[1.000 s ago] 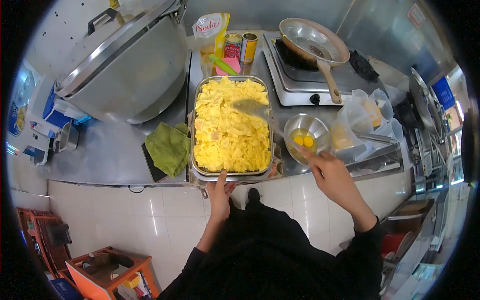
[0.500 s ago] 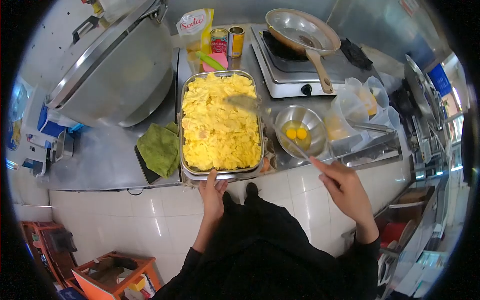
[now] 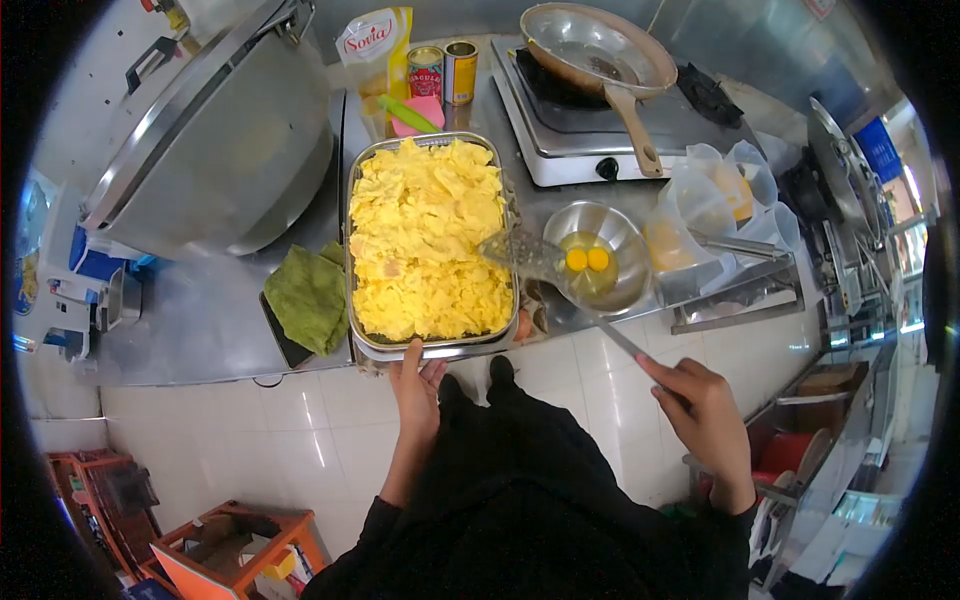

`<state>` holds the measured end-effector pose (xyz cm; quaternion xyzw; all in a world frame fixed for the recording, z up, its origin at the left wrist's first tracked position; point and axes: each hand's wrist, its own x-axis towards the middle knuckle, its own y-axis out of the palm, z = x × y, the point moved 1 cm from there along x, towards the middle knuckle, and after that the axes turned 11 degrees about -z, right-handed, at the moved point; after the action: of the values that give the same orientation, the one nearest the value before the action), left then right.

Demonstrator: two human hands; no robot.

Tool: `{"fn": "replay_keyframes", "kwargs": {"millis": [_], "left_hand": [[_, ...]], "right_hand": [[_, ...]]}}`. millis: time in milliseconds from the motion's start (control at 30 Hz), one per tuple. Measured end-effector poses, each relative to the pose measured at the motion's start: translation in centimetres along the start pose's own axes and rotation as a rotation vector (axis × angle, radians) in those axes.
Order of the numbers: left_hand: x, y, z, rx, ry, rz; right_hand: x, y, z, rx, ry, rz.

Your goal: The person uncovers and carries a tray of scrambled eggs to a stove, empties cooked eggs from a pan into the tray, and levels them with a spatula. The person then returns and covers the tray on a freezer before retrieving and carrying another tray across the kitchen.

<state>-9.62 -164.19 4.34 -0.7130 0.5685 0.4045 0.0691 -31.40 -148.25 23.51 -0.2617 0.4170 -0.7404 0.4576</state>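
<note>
A metal tray (image 3: 350, 215) is heaped with scrambled egg (image 3: 428, 240). My left hand (image 3: 415, 385) grips the tray's near edge, thumb on the rim and fingers below. My right hand (image 3: 700, 410) is closed round the handle of a slotted metal spatula (image 3: 530, 255). The spatula's blade hangs over the tray's right edge and reaches towards a steel bowl (image 3: 628, 235). Two egg yolks (image 3: 588, 260) lie in clear egg white in that bowl. Part of the bowl's left side is hidden behind the spatula.
A large pot (image 3: 230, 150) stands at the left, with a green cloth (image 3: 305, 300) near it. Behind the tray are a pouch (image 3: 378, 50), two cans (image 3: 442, 75) and a pink-and-green utensil (image 3: 412, 115). A frying pan (image 3: 600, 55) rests on the stove (image 3: 550, 160); plastic jugs (image 3: 685, 225) stand right.
The spatula's blade has moved right and nearer, from over the egg to the tray's right edge. My right hand has shifted right and down. My left hand still holds the tray; the view has shifted.
</note>
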Motion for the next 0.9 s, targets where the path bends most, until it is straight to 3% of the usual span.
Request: {"fn": "replay_keyframes", "kwargs": {"millis": [100, 200, 300, 500, 633, 700, 767, 833, 900], "left_hand": [[-0.2, 0.1, 0.0, 0.001, 0.007, -0.038], [-0.1, 0.0, -0.1, 0.008, 0.011, -0.030], [0.5, -0.6, 0.2, 0.008, 0.002, 0.022], [-0.3, 0.0, 0.0, 0.002, 0.015, -0.035], [-0.4, 0.0, 0.0, 0.015, 0.019, -0.020], [-0.5, 0.1, 0.1, 0.013, 0.036, -0.029], [-0.6, 0.2, 0.1, 0.011, 0.049, -0.033], [-0.4, 0.0, 0.3, 0.007, 0.033, -0.018], [-0.1, -0.4, 0.4, -0.001, 0.019, -0.028]], "right_hand": [[-0.1, -0.5, 0.5, 0.053, 0.006, 0.050], [1.4, 1.2, 1.1, 0.131, -0.098, -0.068], [2.6, 3.1, 0.6, 0.027, -0.199, -0.013], [3.3, 0.1, 0.4, 0.045, -0.198, 0.002], [5.9, -2.2, 0.3, 0.045, -0.139, -0.163], [9.7, -2.7, -1.8, 0.033, -0.338, -0.403], [14.3, -4.9, -1.7, -0.037, -0.130, -0.400], [20.4, -6.5, -3.6, -0.330, -0.086, -0.393], [26.8, -6.0, -8.4, -0.335, -0.304, -0.512]]}}
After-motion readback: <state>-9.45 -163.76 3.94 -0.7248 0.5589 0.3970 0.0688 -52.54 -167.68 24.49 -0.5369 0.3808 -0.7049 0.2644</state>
